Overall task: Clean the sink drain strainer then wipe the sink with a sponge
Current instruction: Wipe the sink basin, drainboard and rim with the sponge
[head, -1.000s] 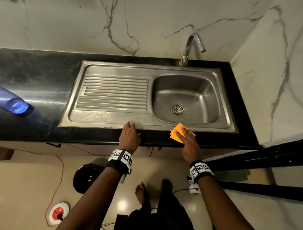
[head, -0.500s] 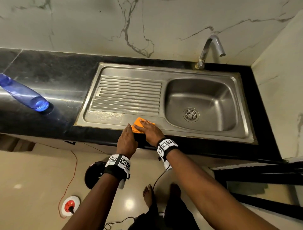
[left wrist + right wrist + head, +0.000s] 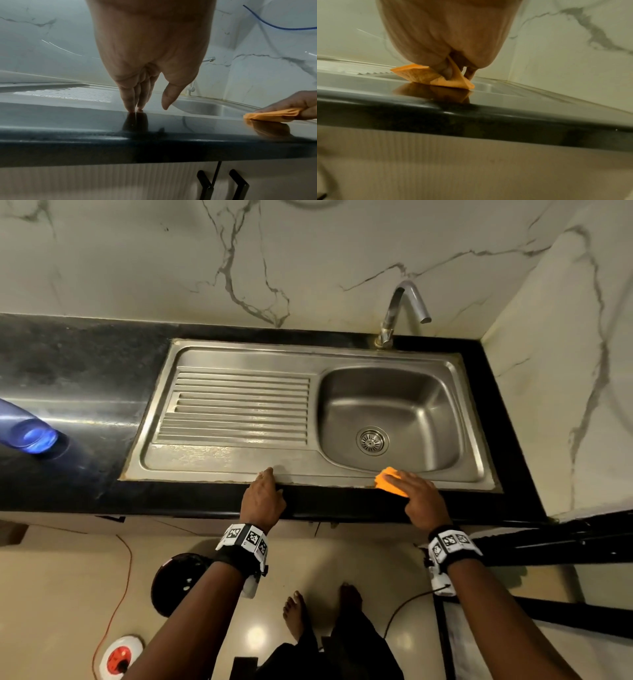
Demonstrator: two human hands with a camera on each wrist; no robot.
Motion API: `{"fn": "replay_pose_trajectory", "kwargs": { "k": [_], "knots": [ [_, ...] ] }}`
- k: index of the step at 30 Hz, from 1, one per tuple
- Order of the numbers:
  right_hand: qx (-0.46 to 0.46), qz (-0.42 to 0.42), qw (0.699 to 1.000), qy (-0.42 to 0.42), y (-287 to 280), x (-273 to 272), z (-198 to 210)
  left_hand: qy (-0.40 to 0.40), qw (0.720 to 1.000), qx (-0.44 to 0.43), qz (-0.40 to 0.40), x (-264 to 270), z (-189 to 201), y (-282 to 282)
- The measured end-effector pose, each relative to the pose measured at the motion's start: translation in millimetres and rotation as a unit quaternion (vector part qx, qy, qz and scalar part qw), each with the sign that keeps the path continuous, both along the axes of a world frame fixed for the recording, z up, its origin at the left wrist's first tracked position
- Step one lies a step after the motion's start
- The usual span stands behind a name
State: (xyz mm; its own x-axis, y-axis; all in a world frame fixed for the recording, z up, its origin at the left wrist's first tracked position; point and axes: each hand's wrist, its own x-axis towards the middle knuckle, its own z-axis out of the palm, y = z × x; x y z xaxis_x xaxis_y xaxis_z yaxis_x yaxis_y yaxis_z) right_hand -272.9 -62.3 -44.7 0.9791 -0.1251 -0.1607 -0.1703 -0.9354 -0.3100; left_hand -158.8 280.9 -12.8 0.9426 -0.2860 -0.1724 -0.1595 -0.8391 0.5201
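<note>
The steel sink point(image 3: 219, 460) has a ribbed drainboard on the left and a basin on the right. Its round drain strainer point(image 3: 372, 441) sits in the basin floor. My right hand point(image 3: 419, 498) presses an orange sponge point(image 3: 388, 481) on the sink's front rim, just in front of the basin. In the right wrist view the sponge point(image 3: 419, 75) is folded, with the thumb pinching it. My left hand point(image 3: 262, 498) rests at the front rim's middle, holding nothing. Its straight fingertips point(image 3: 132, 109) touch the black counter edge.
A curved tap point(image 3: 400, 306) stands behind the basin. A blue bottle point(image 3: 27, 433) stands on the black counter point(image 3: 68, 392) at far left. Marble walls close the back and right. Cabinet handles point(image 3: 223, 186) hang below the counter. A black helmet point(image 3: 178, 580) lies on the floor.
The right hand slid the sponge left along the front rim to beside the left hand, then back right to the basin's front. The left hand stayed put.
</note>
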Motion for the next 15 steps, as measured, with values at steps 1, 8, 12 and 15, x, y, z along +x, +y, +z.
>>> {"fn": "replay_pose_trajectory", "kwargs": {
  "k": [1,8,12,15],
  "knots": [
    [0.0,-0.013,1.0,-0.002,-3,0,-1,-0.002,1.0,0.003,-0.002,1,0,1],
    [0.022,0.043,0.998,-0.028,109,41,-3,0.014,0.999,0.033,-0.022,3,4,3],
    [0.076,0.122,0.989,-0.022,201,80,-9,0.016,1.0,0.015,-0.001,11,7,5],
    [0.114,0.157,0.981,-0.027,243,112,-2,-0.008,0.998,-0.023,0.051,17,11,12]
  ]
}}
